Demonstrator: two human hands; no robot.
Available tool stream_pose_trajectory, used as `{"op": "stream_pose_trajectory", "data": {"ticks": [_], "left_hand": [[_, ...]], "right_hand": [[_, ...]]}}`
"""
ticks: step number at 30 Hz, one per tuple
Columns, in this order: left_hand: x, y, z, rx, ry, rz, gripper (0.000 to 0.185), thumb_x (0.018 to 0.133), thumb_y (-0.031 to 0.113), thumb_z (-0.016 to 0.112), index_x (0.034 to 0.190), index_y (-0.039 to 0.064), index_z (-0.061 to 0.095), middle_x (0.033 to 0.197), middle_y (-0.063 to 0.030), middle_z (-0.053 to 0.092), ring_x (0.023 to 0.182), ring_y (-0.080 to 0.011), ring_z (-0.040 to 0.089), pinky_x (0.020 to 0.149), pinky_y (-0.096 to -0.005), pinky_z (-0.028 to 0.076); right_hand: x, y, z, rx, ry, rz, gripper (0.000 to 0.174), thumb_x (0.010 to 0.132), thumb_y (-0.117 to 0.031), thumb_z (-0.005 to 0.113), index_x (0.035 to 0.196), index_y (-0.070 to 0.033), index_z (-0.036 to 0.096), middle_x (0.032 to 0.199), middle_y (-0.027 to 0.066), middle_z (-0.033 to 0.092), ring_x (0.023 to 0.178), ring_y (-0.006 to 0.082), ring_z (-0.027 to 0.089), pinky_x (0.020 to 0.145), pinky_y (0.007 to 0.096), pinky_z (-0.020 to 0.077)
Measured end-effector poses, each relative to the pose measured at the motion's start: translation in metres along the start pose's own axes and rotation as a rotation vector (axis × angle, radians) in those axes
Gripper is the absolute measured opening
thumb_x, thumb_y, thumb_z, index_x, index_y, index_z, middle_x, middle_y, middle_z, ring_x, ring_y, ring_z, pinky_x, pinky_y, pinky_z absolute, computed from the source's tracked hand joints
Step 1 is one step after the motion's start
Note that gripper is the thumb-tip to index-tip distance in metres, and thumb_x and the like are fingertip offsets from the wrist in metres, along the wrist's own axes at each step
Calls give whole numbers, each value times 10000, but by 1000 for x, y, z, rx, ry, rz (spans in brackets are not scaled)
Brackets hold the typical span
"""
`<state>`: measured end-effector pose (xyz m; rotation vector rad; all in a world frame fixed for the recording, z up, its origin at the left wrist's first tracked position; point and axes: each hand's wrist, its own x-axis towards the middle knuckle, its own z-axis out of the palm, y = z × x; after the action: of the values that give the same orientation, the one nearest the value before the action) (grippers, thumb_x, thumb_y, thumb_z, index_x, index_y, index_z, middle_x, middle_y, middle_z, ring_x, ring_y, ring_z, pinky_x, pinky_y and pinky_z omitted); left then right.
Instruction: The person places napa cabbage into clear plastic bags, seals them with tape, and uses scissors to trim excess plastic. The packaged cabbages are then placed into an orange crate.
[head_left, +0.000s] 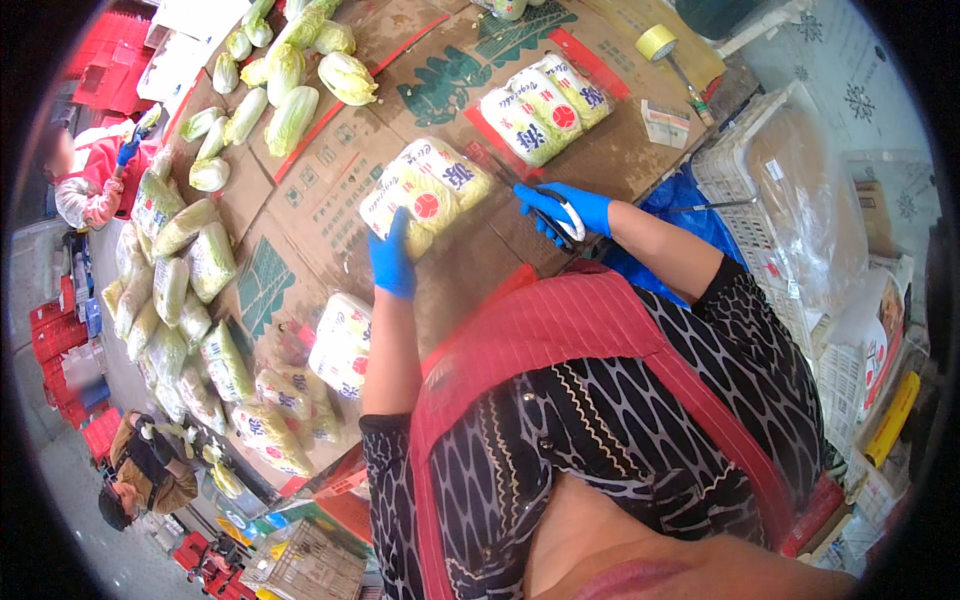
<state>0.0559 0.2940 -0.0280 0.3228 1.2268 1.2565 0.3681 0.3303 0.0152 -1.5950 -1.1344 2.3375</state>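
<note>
A printed clear plastic bag of napa cabbage (442, 180) lies on the cardboard-covered table (300, 217) in front of me. My left hand (394, 259), in a blue glove, grips its near left side, thumb on top. Also blue-gloved, my right hand (574, 214) holds a pair of scissors (571, 219) with black and white handles. The dark blades point toward the bag's right end; whether they touch it I cannot tell. Beyond my right hand lies a similar bag of cabbage (546, 109). Another bag (341, 345) sits left of my left forearm, partly hidden by it.
Loose napa cabbages (291, 120) lie at the far left, bagged ones (172, 292) pile along the left side. A yellow tape roll (655, 42) stands at the far right, near a paper slip (665, 124). White plastic crates (772, 202) flank my right. A co-worker (97, 176) stands across the table.
</note>
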Motion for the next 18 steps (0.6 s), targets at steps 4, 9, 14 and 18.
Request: {"op": "stream_pose_trajectory", "data": {"ticks": [4, 9, 14, 18], "left_hand": [[-3, 0, 3, -36, 11, 41, 505, 898, 132, 649, 1345, 9, 449, 1230, -102, 586, 1059, -212, 608, 834, -341, 532], [-31, 9, -19, -217, 25, -132, 456, 946, 205, 599, 1343, 27, 462, 1250, -100, 587, 1110, -217, 600, 870, -365, 529], [-81, 8, -23, -376, 125, -246, 502, 944, 258, 609, 1354, 10, 461, 1280, -132, 585, 1107, -254, 598, 868, -337, 506], [-128, 8, -17, 217, 353, 141, 701, 878, 129, 671, 1450, -17, 295, 1269, -150, 544, 1108, -228, 557, 929, -349, 473]], "right_hand": [[5, -3, 0, -163, 63, -165, 481, 939, -549, 530, 1006, -80, 611, 678, -3, 526, 568, 81, 504, 488, 235, 413], [-14, -2, 1, 65, -74, -190, 519, 972, -540, 462, 1159, -69, 576, 776, -13, 556, 665, 85, 518, 581, 235, 433], [-9, -17, 54, 98, -113, -305, 579, 961, -487, 497, 1307, -24, 467, 1084, 108, 595, 890, 206, 581, 790, 328, 484], [20, -36, 121, -282, 87, -661, 733, 845, -404, 709, 1354, 12, 384, 1259, 250, 551, 1081, 392, 580, 932, 448, 463]]}}
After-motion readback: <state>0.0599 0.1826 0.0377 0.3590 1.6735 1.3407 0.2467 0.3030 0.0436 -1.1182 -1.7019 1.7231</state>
